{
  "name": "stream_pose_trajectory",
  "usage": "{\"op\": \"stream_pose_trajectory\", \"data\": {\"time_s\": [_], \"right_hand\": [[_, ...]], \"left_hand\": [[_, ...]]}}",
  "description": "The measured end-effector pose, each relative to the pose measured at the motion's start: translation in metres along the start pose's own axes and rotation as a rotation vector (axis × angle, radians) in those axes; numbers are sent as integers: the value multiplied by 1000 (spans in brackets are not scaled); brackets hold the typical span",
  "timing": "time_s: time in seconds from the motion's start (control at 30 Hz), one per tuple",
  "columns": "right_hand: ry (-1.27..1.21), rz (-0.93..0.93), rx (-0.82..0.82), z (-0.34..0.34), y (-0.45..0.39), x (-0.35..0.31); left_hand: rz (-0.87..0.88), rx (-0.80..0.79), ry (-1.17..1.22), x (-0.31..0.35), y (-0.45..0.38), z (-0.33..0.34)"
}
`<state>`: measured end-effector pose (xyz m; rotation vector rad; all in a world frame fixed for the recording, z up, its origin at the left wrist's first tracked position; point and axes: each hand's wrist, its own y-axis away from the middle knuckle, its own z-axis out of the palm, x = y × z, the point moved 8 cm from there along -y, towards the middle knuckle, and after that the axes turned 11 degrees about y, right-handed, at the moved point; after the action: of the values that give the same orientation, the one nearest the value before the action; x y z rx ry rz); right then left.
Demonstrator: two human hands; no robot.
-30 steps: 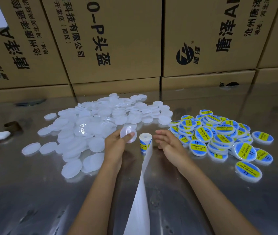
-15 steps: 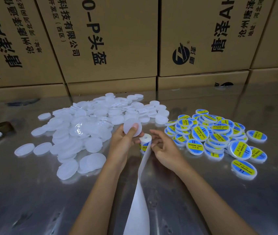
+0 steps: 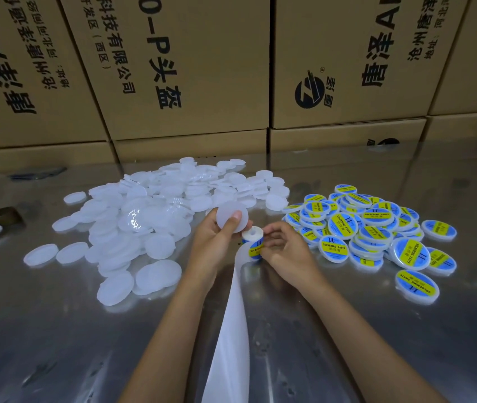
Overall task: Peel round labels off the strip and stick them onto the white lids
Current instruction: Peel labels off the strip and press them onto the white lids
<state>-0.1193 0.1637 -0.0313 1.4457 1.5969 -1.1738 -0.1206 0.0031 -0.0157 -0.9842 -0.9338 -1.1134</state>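
light: bright, even, from overhead
glare: soft sheen on the steel table [image 3: 57,330]
edges: cardboard boxes [image 3: 190,68] lean, wide-angle warp
focus: pretty sharp

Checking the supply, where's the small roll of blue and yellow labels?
The small label roll sits mid-frame on the metal table, between the left hand and the right hand.

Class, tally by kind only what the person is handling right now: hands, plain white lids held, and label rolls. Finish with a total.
Hands: 2, the left hand and the right hand
Plain white lid held: 1
Label roll: 1
Total: 4
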Motion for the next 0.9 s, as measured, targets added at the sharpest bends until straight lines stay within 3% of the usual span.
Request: {"op": "stream_pose_trajectory", "data": {"time_s": [0.37, 0.7, 0.83, 0.9], "right_hand": [[99, 18, 73, -3, 0, 6], [113, 8, 98, -6, 1, 7], [177, -68, 35, -3, 4, -1], [236, -116, -98, 3, 6, -7]], "left_hand": [[-20, -110, -84, -2, 1, 12], [-19, -99, -111, -1, 2, 10], [16, -96, -192, 3, 2, 10], [19, -100, -191, 3, 3, 10]]}}
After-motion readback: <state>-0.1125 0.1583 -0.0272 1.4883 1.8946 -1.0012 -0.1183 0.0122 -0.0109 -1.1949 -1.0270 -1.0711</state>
